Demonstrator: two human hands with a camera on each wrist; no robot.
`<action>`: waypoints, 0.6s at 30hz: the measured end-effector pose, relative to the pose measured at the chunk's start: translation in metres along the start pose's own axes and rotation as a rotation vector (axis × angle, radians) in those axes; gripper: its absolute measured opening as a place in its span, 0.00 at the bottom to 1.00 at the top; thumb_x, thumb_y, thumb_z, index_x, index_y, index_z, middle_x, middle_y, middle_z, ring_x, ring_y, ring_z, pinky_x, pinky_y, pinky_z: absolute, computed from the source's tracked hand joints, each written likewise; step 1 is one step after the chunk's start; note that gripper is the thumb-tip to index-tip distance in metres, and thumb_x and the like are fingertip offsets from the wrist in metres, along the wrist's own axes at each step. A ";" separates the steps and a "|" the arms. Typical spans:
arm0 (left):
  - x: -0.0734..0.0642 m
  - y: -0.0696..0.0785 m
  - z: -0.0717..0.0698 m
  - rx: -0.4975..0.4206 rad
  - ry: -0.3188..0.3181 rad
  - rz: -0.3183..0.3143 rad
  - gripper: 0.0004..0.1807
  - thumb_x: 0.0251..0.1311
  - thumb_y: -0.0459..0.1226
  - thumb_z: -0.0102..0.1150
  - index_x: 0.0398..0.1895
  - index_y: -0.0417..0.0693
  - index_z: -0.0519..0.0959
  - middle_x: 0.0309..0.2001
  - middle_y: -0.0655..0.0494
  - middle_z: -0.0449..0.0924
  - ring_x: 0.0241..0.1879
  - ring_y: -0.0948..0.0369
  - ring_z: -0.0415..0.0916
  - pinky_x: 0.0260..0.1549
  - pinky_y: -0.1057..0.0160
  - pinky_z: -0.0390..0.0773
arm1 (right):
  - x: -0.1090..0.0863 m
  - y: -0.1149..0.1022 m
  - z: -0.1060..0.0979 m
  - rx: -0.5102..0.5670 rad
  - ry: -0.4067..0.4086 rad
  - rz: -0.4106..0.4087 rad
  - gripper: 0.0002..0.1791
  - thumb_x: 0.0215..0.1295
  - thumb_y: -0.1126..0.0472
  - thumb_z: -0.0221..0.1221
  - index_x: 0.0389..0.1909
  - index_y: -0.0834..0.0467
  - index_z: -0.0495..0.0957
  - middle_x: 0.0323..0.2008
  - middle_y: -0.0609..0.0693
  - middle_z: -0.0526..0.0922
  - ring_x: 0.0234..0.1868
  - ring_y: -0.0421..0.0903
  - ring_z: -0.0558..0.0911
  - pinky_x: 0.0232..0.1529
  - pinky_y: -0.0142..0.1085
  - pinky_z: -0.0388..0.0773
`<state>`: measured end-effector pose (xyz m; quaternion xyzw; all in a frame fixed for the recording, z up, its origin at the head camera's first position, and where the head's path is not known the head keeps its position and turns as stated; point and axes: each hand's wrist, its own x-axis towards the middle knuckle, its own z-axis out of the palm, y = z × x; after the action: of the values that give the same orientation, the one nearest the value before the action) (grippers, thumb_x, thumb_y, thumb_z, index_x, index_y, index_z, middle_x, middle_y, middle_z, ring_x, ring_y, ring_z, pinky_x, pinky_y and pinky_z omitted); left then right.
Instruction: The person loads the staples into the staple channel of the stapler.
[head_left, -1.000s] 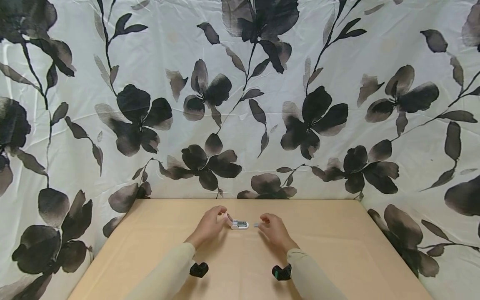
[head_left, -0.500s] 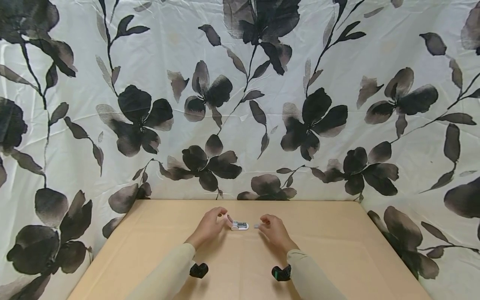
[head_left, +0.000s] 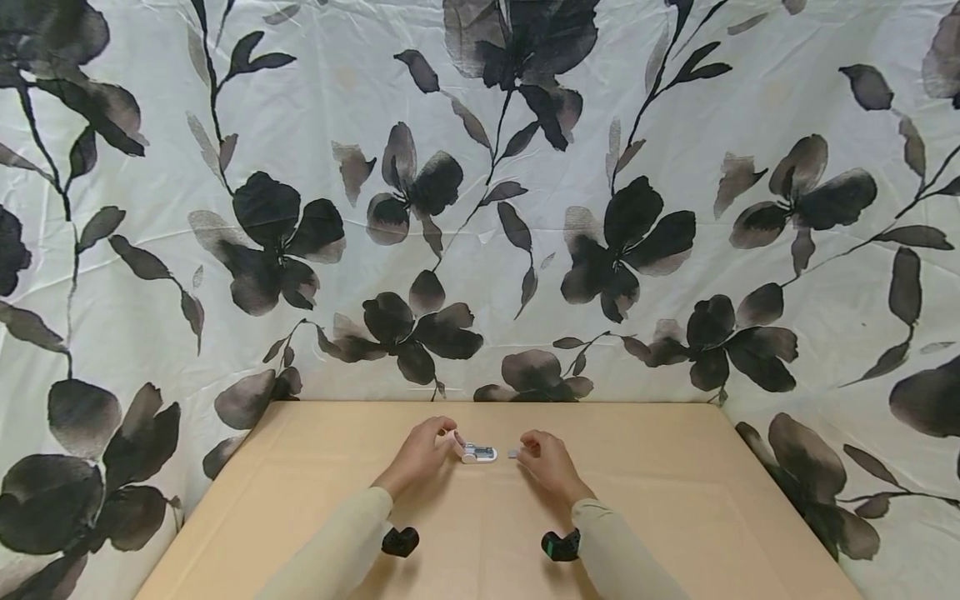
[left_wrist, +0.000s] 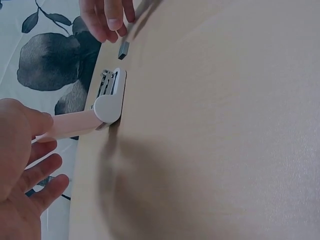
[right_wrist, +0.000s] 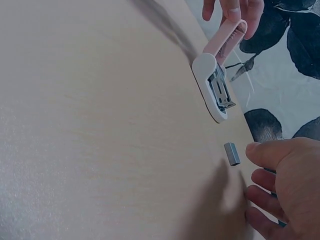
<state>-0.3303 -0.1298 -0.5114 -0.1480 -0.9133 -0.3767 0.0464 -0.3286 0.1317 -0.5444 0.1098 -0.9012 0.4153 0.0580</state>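
1. The left hand (head_left: 418, 450) pinches the pink lid (left_wrist: 75, 123) of the stapler (left_wrist: 108, 108) with the fingertips, while its lower fingers are spread free. Probably the lid is held raised so that the metal tray (right_wrist: 220, 90) is uncovered.
2. The stapler rests on the table (head_left: 480, 517), between both hands. Its free end points toward the right hand (head_left: 553, 460), which I think makes the tray easier to access from there.
3. Next lies the small grey metal block (right_wrist: 232, 154), looking like staples, on the table, apart from the stapler's end; perhaps it is there for easy reach.
4. The right hand grasps nothing: its fingers are loosely bent, and its thumb is near the block without touching.
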 end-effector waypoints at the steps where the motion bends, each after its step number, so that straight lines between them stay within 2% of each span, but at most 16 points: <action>1: 0.001 0.000 0.001 0.000 -0.002 -0.004 0.12 0.72 0.32 0.58 0.55 0.38 0.80 0.55 0.41 0.82 0.57 0.45 0.79 0.61 0.42 0.76 | 0.000 0.001 0.000 -0.003 0.000 -0.001 0.14 0.67 0.67 0.65 0.51 0.67 0.81 0.45 0.58 0.85 0.46 0.53 0.84 0.54 0.50 0.82; 8: 0.001 -0.002 0.003 0.001 -0.002 -0.004 0.11 0.71 0.30 0.58 0.54 0.38 0.80 0.55 0.41 0.82 0.57 0.45 0.79 0.62 0.41 0.75 | 0.002 0.002 0.005 0.000 -0.003 0.027 0.13 0.67 0.67 0.65 0.51 0.66 0.82 0.45 0.57 0.85 0.47 0.51 0.82 0.55 0.50 0.81; 13: 0.001 -0.003 0.004 -0.018 0.001 0.008 0.11 0.71 0.30 0.59 0.54 0.37 0.80 0.51 0.45 0.84 0.57 0.46 0.79 0.63 0.40 0.74 | 0.002 0.004 0.007 0.018 -0.003 0.073 0.13 0.67 0.67 0.65 0.51 0.64 0.83 0.45 0.55 0.86 0.48 0.50 0.82 0.58 0.51 0.81; 18: 0.000 -0.003 0.004 -0.032 -0.011 -0.004 0.12 0.72 0.30 0.57 0.55 0.37 0.80 0.51 0.46 0.84 0.59 0.46 0.79 0.64 0.40 0.73 | 0.004 0.007 0.009 0.008 -0.007 0.083 0.13 0.66 0.66 0.66 0.50 0.63 0.83 0.46 0.54 0.86 0.48 0.50 0.82 0.59 0.51 0.80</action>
<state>-0.3313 -0.1295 -0.5164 -0.1488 -0.9076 -0.3906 0.0383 -0.3341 0.1289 -0.5548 0.0742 -0.9035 0.4204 0.0371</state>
